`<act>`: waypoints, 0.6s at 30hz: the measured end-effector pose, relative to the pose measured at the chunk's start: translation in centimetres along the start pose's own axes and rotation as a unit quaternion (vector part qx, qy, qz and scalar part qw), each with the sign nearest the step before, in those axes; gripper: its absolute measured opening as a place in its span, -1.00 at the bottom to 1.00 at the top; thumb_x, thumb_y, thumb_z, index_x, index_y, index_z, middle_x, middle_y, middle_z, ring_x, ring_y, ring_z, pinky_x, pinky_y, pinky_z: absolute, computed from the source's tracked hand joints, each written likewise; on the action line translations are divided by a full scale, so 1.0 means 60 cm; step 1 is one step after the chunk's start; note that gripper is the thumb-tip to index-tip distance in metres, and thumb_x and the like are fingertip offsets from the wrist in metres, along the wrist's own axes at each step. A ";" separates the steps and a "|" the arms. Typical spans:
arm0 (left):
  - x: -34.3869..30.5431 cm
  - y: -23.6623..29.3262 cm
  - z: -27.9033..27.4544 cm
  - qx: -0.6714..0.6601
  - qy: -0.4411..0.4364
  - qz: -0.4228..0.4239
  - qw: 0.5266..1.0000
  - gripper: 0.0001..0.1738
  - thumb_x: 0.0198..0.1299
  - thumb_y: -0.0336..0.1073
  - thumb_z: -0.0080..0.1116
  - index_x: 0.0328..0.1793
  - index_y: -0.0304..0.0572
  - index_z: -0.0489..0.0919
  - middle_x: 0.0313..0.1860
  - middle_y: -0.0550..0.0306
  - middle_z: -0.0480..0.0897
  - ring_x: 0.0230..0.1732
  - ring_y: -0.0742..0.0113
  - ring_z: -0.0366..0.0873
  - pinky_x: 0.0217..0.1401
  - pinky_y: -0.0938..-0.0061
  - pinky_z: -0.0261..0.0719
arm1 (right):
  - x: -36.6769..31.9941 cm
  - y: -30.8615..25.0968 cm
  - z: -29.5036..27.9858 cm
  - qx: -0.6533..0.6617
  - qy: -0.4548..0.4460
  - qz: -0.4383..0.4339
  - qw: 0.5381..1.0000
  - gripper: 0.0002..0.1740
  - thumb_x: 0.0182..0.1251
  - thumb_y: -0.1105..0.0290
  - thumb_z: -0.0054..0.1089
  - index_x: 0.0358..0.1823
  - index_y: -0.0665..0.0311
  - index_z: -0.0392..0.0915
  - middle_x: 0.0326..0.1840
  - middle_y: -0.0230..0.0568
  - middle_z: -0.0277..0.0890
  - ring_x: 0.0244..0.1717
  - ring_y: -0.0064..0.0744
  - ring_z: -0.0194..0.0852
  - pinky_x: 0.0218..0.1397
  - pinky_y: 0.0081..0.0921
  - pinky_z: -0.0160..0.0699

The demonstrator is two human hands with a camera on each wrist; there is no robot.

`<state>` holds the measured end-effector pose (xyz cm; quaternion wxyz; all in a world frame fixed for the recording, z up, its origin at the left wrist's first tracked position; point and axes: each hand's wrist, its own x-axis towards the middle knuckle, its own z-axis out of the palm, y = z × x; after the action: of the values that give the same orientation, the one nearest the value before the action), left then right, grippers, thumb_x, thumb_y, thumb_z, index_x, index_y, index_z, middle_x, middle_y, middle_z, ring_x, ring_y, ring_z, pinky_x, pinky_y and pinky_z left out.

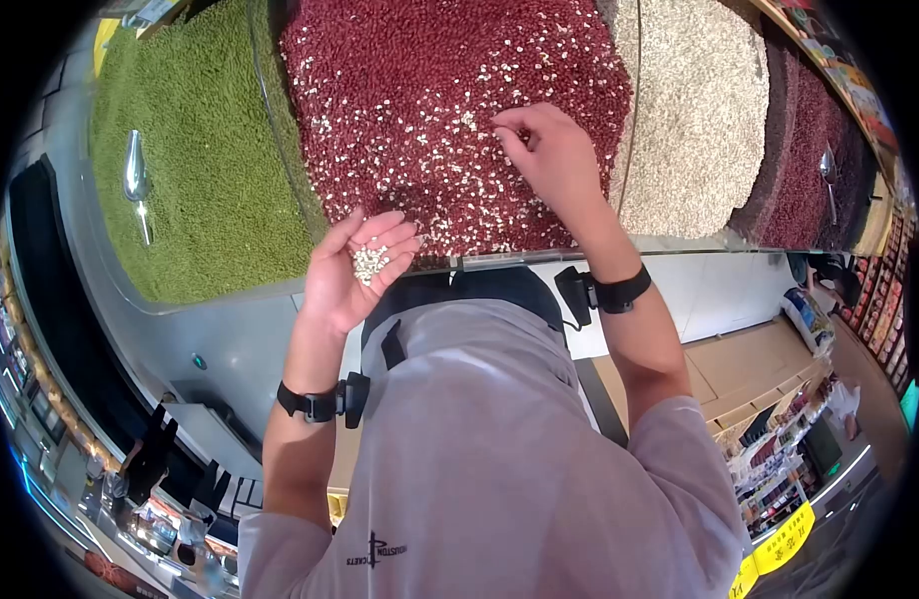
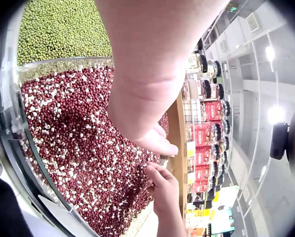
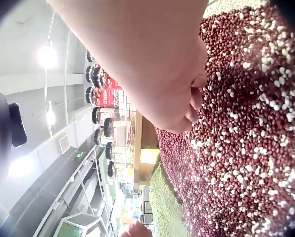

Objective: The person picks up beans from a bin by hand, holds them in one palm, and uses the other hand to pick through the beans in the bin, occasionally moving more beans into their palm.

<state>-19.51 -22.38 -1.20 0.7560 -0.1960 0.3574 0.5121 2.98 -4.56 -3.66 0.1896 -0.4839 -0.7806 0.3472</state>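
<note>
Palm up, my left hand (image 1: 353, 262) holds a small heap of white grains (image 1: 370, 263) in its palm, near the front edge of the bin of dark red beans (image 1: 399, 60). Its fingers are fairly straight and slightly cupped. In the left wrist view the wrist hides that palm. More white grains lie scattered among the red beans. Over the right part of this bin is my right hand (image 1: 556, 155), its fingers curled and the thumb close to the index fingertip. No grain shows between these fingertips. The right wrist view shows its curled fingers (image 3: 196, 101) close over the beans.
Left of the red beans is a bin of green beans (image 1: 200, 130) with a metal scoop (image 1: 136, 180). White grains fill the bin (image 1: 689, 120) on the right; darker red beans (image 1: 804, 150) lie beyond, with another scoop (image 1: 829, 175). Clear dividers separate the bins. Jars (image 2: 207, 133) line a shelf behind.
</note>
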 end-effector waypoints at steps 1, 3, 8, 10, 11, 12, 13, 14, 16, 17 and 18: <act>0.000 -0.001 -0.001 -0.001 0.001 -0.001 1.000 -0.45 0.47 -0.07 -0.19 0.13 -0.53 0.53 -0.02 -0.26 0.66 0.00 -0.04 0.67 0.10 0.24 0.72 | 0.000 -0.001 0.009 -0.005 0.011 -0.031 0.999 -0.86 0.21 0.36 0.26 -0.20 0.12 0.70 -0.31 -0.28 0.61 -0.29 -0.25 0.62 -0.21 -0.39 0.61; 0.000 -0.002 -0.002 -0.012 0.001 -0.006 1.000 -0.45 0.46 -0.07 -0.18 0.13 -0.53 0.53 -0.02 -0.26 0.66 -0.01 -0.04 0.67 0.10 0.24 0.72 | 0.005 -0.005 0.022 -0.027 -0.002 -0.049 0.998 -0.85 0.19 0.38 0.27 -0.20 0.12 0.68 -0.27 -0.32 0.60 -0.22 -0.24 0.61 -0.16 -0.37 0.61; -0.004 -0.004 -0.016 -0.026 -0.016 -0.002 1.000 -0.44 0.47 -0.06 -0.18 0.14 -0.53 0.53 -0.02 -0.26 0.66 -0.01 -0.03 0.67 0.10 0.25 0.71 | 0.019 -0.010 0.042 -0.109 -0.001 -0.146 0.983 -0.76 0.17 0.41 0.25 -0.10 0.08 0.62 -0.20 -0.33 0.56 -0.10 -0.23 0.57 -0.07 -0.33 0.62; -0.009 -0.004 -0.015 -0.039 -0.027 0.000 0.999 -0.44 0.47 -0.06 -0.19 0.14 -0.53 0.53 -0.02 -0.27 0.66 -0.01 -0.03 0.67 0.10 0.25 0.71 | 0.025 -0.013 0.046 -0.119 -0.036 -0.149 0.981 -0.73 0.17 0.41 0.26 -0.06 0.09 0.60 -0.17 -0.30 0.53 -0.08 -0.21 0.56 -0.03 -0.32 0.61; -0.012 -0.004 -0.013 -0.043 -0.008 0.005 0.999 -0.47 0.47 -0.09 -0.17 0.11 -0.53 0.54 -0.05 -0.25 0.66 -0.04 -0.05 0.68 0.07 0.22 0.74 | 0.027 -0.014 0.048 -0.120 -0.038 -0.152 0.980 -0.73 0.17 0.41 0.26 -0.06 0.09 0.60 -0.17 -0.30 0.53 -0.08 -0.21 0.56 -0.03 -0.32 0.61; -0.015 -0.003 -0.011 -0.046 0.010 0.011 0.999 -0.50 0.47 -0.12 -0.16 0.08 -0.53 0.55 -0.09 -0.24 0.65 -0.08 -0.08 0.69 0.04 0.20 0.77 | 0.029 -0.016 0.050 -0.132 -0.043 -0.152 0.979 -0.73 0.16 0.43 0.25 -0.08 0.12 0.59 -0.19 -0.28 0.51 -0.08 -0.20 0.55 -0.04 -0.31 0.61; -0.017 -0.003 -0.016 -0.049 0.010 0.013 0.999 -0.50 0.47 -0.12 -0.16 0.08 -0.53 0.55 -0.09 -0.24 0.65 -0.08 -0.08 0.69 0.04 0.20 0.77 | 0.030 -0.017 0.053 -0.143 -0.048 -0.151 0.977 -0.74 0.14 0.45 0.24 -0.09 0.15 0.58 -0.21 -0.26 0.49 -0.07 -0.20 0.54 -0.06 -0.30 0.62; -0.018 -0.002 -0.023 -0.046 -0.007 0.011 0.999 -0.48 0.47 -0.10 -0.17 0.11 -0.53 0.54 -0.06 -0.25 0.66 -0.05 -0.05 0.68 0.07 0.22 0.74 | 0.033 -0.017 0.055 -0.145 -0.056 -0.152 0.976 -0.74 0.13 0.46 0.24 -0.11 0.19 0.58 -0.22 -0.21 0.48 -0.05 -0.18 0.54 -0.04 -0.27 0.61; -0.020 -0.003 -0.031 -0.044 -0.023 0.011 0.999 -0.45 0.47 -0.07 -0.19 0.14 -0.53 0.53 -0.02 -0.26 0.66 -0.02 -0.03 0.67 0.10 0.24 0.72 | 0.039 -0.014 0.055 -0.157 -0.070 -0.162 0.972 -0.76 0.13 0.46 0.23 -0.13 0.20 0.59 -0.23 -0.20 0.49 -0.05 -0.16 0.54 -0.03 -0.25 0.60; -0.022 -0.003 -0.034 -0.046 -0.025 0.014 0.999 -0.45 0.47 -0.07 -0.18 0.14 -0.52 0.53 -0.02 -0.26 0.66 -0.02 -0.02 0.68 0.09 0.25 0.72 | 0.042 -0.013 0.055 -0.168 -0.081 -0.170 0.968 -0.78 0.14 0.47 0.22 -0.15 0.21 0.60 -0.25 -0.18 0.49 -0.05 -0.15 0.54 -0.03 -0.24 0.60; -0.023 -0.003 -0.035 -0.048 -0.026 0.016 0.998 -0.45 0.47 -0.06 -0.18 0.14 -0.51 0.53 -0.02 -0.25 0.66 -0.02 -0.01 0.68 0.08 0.25 0.72 | 0.045 -0.013 0.056 -0.168 -0.084 -0.162 0.969 -0.82 0.16 0.45 0.21 -0.18 0.22 0.63 -0.28 -0.15 0.52 -0.08 -0.12 0.55 -0.01 -0.22 0.59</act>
<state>-20.36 -24.76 -1.60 0.7463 -0.2129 0.3155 0.5461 -0.87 -3.62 -5.54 0.0927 -0.3449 -0.9090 0.2148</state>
